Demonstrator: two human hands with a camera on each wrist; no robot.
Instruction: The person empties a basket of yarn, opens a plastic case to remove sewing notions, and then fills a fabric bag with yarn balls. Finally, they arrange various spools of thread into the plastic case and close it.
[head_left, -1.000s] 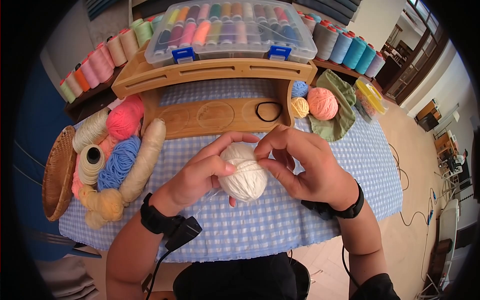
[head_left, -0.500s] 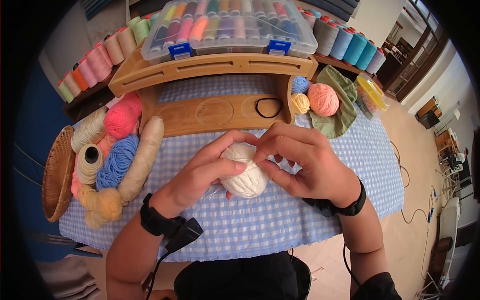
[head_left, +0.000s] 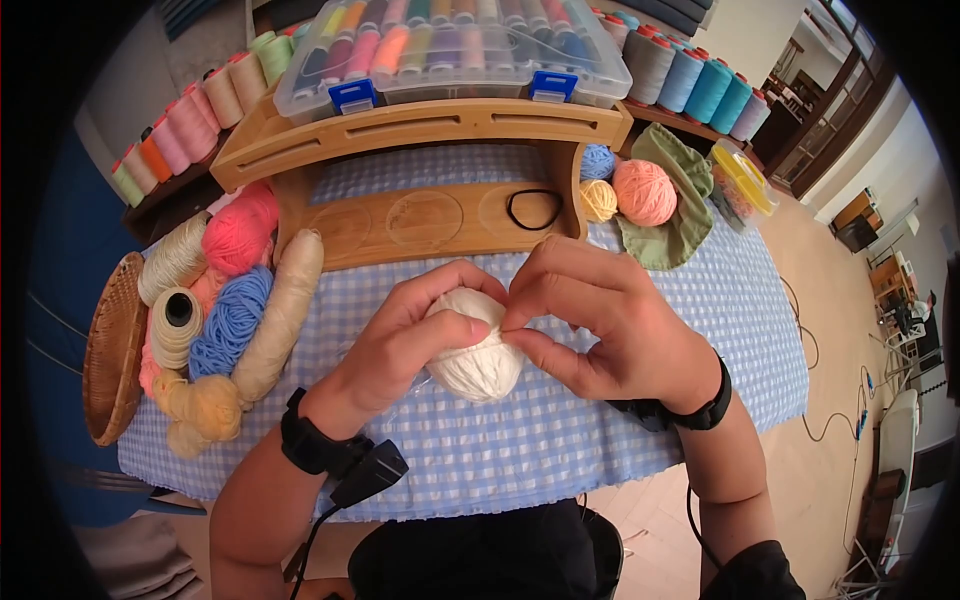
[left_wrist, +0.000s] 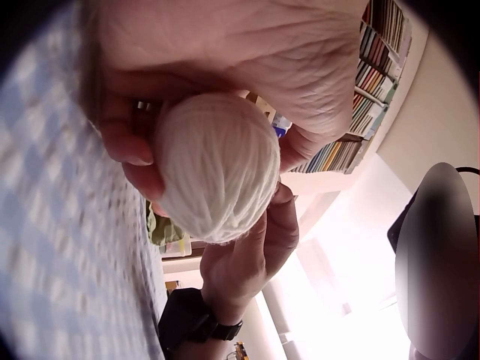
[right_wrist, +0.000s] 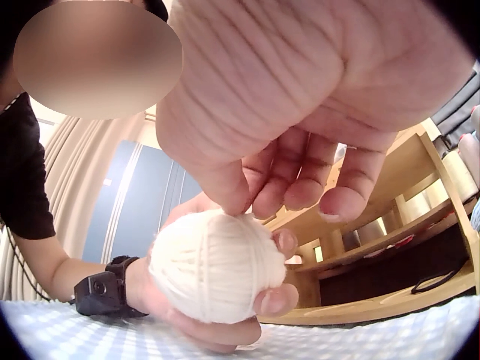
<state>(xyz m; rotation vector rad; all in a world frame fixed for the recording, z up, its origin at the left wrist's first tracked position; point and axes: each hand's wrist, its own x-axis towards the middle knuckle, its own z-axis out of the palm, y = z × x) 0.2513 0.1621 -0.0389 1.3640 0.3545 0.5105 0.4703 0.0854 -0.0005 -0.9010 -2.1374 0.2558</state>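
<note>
"Where's the round white yarn ball [head_left: 480, 375]?"

"I see the left hand [head_left: 385, 350] gripping it above the blue-and-white checked cloth [head_left: 500, 470]; its thumb now sits nearer the right hand [head_left: 610, 320], pinching at the yarn. Likely steadier."

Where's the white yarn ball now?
Head view: the white ball is near centre, in the left hand, with the right hand at its right side.

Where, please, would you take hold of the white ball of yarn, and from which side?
I'd cup the white ball of yarn round its body from the person's left, thumb on top, as the left hand does: its rounded shape suits a cupping grip, and this likely leaves its right side to the right hand.
</note>
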